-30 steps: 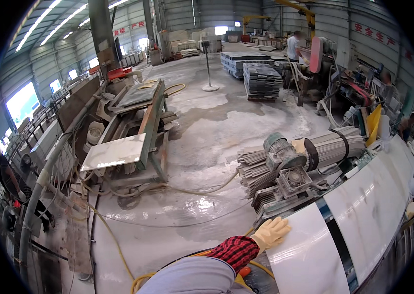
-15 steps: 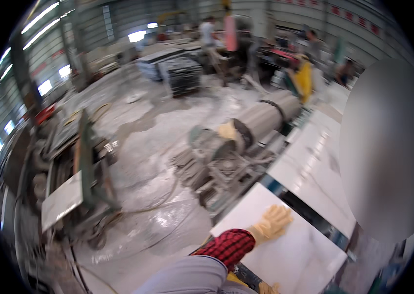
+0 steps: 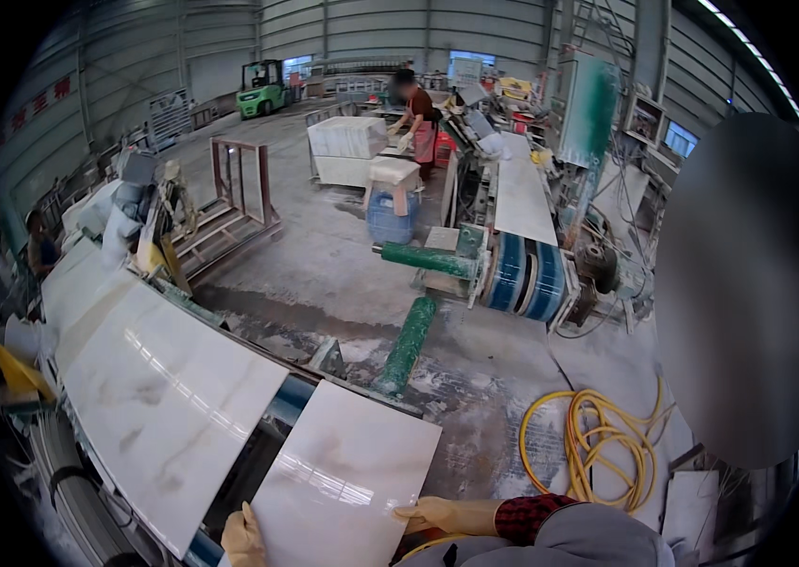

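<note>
A polished white marble slab point(image 3: 343, 472) with faint grey veins lies in front of me on the blue-belted conveyor. My left hand point(image 3: 243, 537), in a pale yellow rubber glove, grips its left edge near the bottom of the view, thumb over the top. On the opposite edge my right hand point(image 3: 428, 513), gloved alike, has its fingers closed at the lower right corner; part of them is hidden under the stone. Beyond a dark gap to the left lies a longer white marble slab point(image 3: 172, 397), touched by neither hand.
Green rollers point(image 3: 407, 350) jut out beyond the slab. Further ahead a conveyor end with blue belts point(image 3: 524, 274) carries another pale slab. A coiled yellow hose point(image 3: 607, 454) lies on the floor at right. A co-worker point(image 3: 415, 123) stands by stacked white blocks point(image 3: 347, 140); a green forklift point(image 3: 265, 90) is behind.
My view has swung round to the right. My left hand, laid flat on the slab before, is now at its left edge; my right hand now shows at the right edge.
</note>
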Demonstrator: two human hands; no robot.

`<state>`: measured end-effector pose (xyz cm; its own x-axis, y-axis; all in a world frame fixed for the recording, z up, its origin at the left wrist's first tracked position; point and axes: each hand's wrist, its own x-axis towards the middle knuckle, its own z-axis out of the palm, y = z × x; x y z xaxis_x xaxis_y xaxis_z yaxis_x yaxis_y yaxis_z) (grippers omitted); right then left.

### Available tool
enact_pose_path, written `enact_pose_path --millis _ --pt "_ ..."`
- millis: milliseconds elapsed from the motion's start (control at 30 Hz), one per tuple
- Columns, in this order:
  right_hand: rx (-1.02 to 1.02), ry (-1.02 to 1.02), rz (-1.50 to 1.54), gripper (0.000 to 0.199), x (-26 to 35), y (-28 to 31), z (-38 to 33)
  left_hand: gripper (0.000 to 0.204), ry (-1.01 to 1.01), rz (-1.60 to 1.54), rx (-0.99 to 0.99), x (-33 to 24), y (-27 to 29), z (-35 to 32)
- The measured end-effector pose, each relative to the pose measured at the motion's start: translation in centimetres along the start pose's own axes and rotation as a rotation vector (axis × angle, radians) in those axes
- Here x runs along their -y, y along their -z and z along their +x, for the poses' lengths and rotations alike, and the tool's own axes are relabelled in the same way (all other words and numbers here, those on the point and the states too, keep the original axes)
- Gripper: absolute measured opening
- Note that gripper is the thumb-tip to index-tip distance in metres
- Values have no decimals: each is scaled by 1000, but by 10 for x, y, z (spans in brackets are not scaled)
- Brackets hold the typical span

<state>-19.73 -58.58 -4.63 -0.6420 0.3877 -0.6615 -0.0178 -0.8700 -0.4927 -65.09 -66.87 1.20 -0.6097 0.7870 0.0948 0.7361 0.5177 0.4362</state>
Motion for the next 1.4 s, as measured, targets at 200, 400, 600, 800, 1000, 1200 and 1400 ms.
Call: enact_pose_path --millis 200,400,600,800,1000,1200,1400 --pt "-50 67 76 55 -10 -8 -12 71 43 55 87 2 0 0" --pt "-166 -107 172 53 -12 -28 -17 75 186 -19 251 -12 33 2" --pt "41 657 -871 51 11 -13 -40 76 159 34 293 -60 98 4" --pt "-199 393 -83 44 80 2 -74 73 22 -29 30 -185 121 9" --pt "-431 661 -208 44 215 98 -119 76 -3 -68 -3 -342 53 55" --pt "-540 938 7 43 359 238 -166 79 -261 -55 215 -518 -86 109" --pt "-901 741 -59 46 446 385 -204 86 45 -265 493 -641 -215 81"
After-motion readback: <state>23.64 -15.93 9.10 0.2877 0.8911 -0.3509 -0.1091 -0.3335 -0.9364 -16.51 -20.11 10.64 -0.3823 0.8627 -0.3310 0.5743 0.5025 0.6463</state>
